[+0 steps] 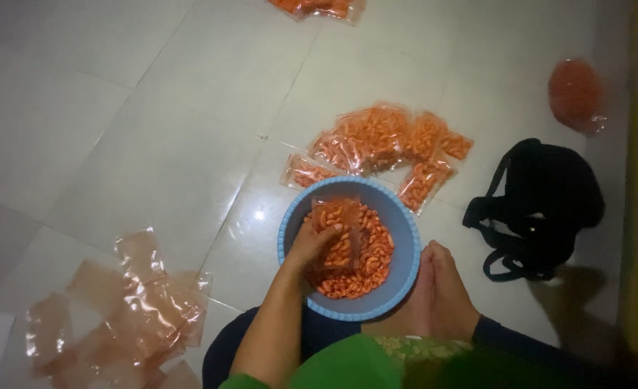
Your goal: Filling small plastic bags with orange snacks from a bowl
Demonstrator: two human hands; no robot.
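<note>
Beside filled packets (pixel 387 140) and empty bags (pixel 128 310), left hand (pixel 310 243) grips a small bag (pixel 339 227) inside the blue bowl (pixel 405 238).

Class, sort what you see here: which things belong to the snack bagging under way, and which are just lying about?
In use: blue bowl, orange snacks, small bag being filled, left hand, filled bags, empty bags.

Lying about: black strap bag, round orange bag.

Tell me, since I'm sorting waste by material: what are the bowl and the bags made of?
The bowl looks like plastic: solid blue, matte, with a moulded scalloped rim. The bags look like thin clear plastic film: glossy, crinkled, the orange snacks showing through.
</note>
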